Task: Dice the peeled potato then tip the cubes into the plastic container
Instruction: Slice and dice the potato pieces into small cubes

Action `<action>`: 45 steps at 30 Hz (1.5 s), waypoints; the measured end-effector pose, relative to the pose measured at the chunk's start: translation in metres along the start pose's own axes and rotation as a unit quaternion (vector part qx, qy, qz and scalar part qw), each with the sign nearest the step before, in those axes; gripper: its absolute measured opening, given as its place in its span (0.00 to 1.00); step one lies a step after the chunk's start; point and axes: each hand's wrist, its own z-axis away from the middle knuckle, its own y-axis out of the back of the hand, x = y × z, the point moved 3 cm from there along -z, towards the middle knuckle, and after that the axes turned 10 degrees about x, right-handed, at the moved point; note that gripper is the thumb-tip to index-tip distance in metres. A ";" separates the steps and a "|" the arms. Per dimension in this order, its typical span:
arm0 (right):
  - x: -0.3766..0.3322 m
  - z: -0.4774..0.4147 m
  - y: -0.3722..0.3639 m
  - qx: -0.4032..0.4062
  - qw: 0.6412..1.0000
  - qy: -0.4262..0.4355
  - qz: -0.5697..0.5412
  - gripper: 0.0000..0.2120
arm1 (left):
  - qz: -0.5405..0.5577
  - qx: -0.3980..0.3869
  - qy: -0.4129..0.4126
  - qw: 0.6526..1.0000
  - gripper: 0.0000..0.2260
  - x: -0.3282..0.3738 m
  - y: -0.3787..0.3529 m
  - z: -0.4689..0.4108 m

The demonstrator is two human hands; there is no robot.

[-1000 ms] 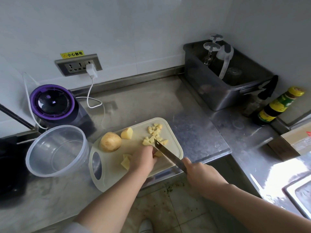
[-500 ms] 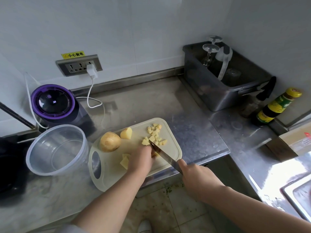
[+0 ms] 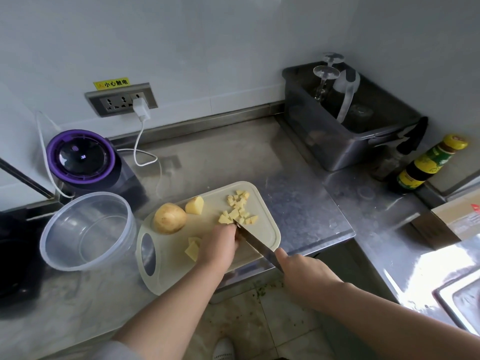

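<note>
A pale cutting board (image 3: 267, 229) lies on the steel counter. On it sit a rounded potato piece (image 3: 169, 218), a smaller chunk (image 3: 194, 205), flat slices (image 3: 192, 249) and a pile of small cubes (image 3: 238, 207). My left hand (image 3: 220, 244) curls over a potato piece on the board, which it mostly hides. My right hand (image 3: 304, 274) grips the handle of a knife (image 3: 255, 245), whose blade lies right against my left fingers, tip at the cubes. The clear plastic container (image 3: 87, 231) stands empty left of the board.
A purple-lidded appliance (image 3: 81, 158) with a white cable stands behind the container. A dark tub (image 3: 345, 141) holding upturned glasses is at the back right, with a sauce bottle (image 3: 428, 163) beside it. A cardboard box (image 3: 457, 216) and a sink edge (image 3: 457, 302) lie right.
The knife blade has shifted left along the potato piece, closer to my left fingers, which have drawn back a little. The pile of cubes has grown slightly.
</note>
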 end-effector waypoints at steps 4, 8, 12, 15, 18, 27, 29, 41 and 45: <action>0.011 0.001 0.016 0.035 0.999 -0.002 -0.037 0.07 | 0.021 -0.004 0.002 1.000 0.10 -0.003 -0.004 0.001; 0.020 0.002 0.037 0.083 0.993 0.008 -0.079 0.05 | 0.014 0.007 -0.011 1.000 0.09 -0.001 -0.007 -0.006; 0.028 -0.003 0.044 0.092 0.993 0.012 -0.079 0.04 | -0.003 0.013 -0.041 0.999 0.08 0.011 -0.008 -0.019; 0.032 -0.004 0.042 0.083 0.993 0.018 -0.078 0.03 | 0.047 0.024 -0.029 0.998 0.09 0.009 -0.001 -0.027; 0.036 -0.004 0.038 0.058 0.996 0.043 -0.055 0.02 | 0.114 0.067 0.015 0.991 0.12 -0.015 0.012 -0.033; 0.042 -0.021 0.033 0.042 0.992 0.094 0.066 0.10 | 0.045 -0.058 -0.066 0.995 0.16 -0.044 0.008 -0.046; 0.044 -0.027 0.034 0.040 0.993 0.086 0.074 0.12 | 0.035 -0.061 -0.079 0.994 0.14 -0.043 0.009 -0.048; 0.048 -0.033 0.033 0.055 0.996 0.064 0.028 0.09 | -0.007 -0.075 -0.102 0.992 0.13 -0.041 0.013 -0.051; 0.046 -0.031 0.034 0.059 0.997 0.054 0.006 0.09 | -0.072 -0.091 -0.148 0.982 0.13 -0.038 0.016 -0.054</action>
